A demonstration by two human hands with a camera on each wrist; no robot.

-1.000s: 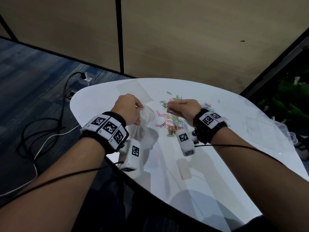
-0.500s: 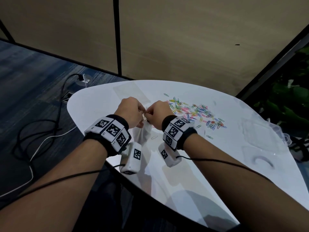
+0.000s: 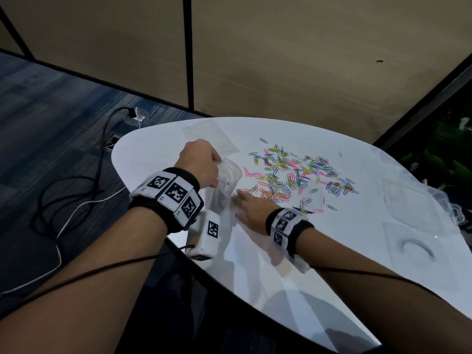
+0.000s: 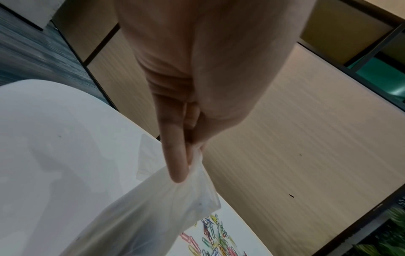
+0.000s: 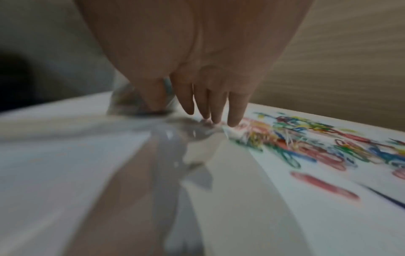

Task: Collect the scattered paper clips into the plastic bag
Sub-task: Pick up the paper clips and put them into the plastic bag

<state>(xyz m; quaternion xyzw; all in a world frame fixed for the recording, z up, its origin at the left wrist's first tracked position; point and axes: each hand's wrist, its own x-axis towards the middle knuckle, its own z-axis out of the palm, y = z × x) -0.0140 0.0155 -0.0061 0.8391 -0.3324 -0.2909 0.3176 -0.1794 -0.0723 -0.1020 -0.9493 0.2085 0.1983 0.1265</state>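
Many coloured paper clips (image 3: 296, 175) lie spread over the white table (image 3: 332, 264), right of my hands. My left hand (image 3: 201, 162) pinches the rim of a clear plastic bag (image 3: 227, 180) and holds it up off the table; the wrist view shows the fingers (image 4: 177, 155) closed on the bag (image 4: 153, 207). My right hand (image 3: 249, 205) lies low with straight fingers (image 5: 219, 107) touching the table at the near edge of the clips (image 5: 317, 147), just right of the bag (image 5: 131, 104). It holds nothing.
More clear plastic bags lie flat on the table: one behind my left hand (image 3: 212, 135), others at the right side (image 3: 413, 208). The table's near edge (image 3: 229, 290) curves below my wrists. Cables (image 3: 76, 195) trail on the carpet to the left.
My right hand left the bag's mouth, where it met my left hand, and dropped to the right with fingers straightened onto the table beside the clips. The left hand kept holding the bag.
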